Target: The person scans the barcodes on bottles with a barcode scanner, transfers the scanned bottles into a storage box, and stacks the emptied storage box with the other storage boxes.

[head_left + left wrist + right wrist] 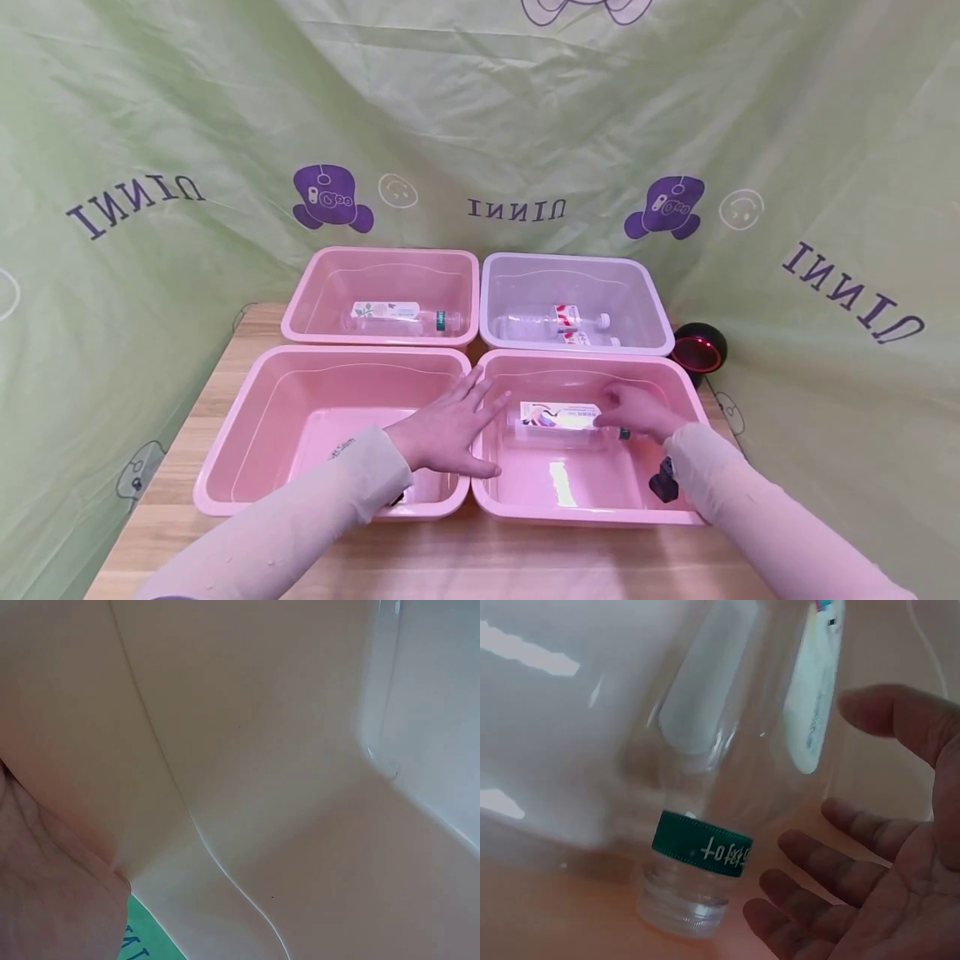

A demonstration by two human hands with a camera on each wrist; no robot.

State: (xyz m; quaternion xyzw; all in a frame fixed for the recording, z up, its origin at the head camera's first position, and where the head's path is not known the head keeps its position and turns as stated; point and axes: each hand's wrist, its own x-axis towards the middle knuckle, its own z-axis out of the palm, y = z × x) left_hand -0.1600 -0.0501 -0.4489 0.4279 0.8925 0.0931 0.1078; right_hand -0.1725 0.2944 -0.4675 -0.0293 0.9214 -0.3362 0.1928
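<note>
A clear plastic bottle with a white picture label [558, 415] lies on its side in the front right pink basin [585, 510]. My right hand [637, 412] reaches into that basin beside the bottle's neck end. In the right wrist view, its fingers [840, 866] are loosely bent alongside the bottle, with a green neck band [703, 844] showing; no grip on it is visible. My left hand [450, 429] spreads its fingers over the adjoining rims of the two front basins and holds nothing. Whether its palm touches the rims, I cannot tell.
Behind, a pink basin [292, 321] contains a bottle with a green neck band [440, 321]. A pale lilac basin [667, 337] beside it contains two clear bottles with red-and-white labels [567, 317]. The front left pink basin [217, 458] and a black round device [699, 348] flank the right basin.
</note>
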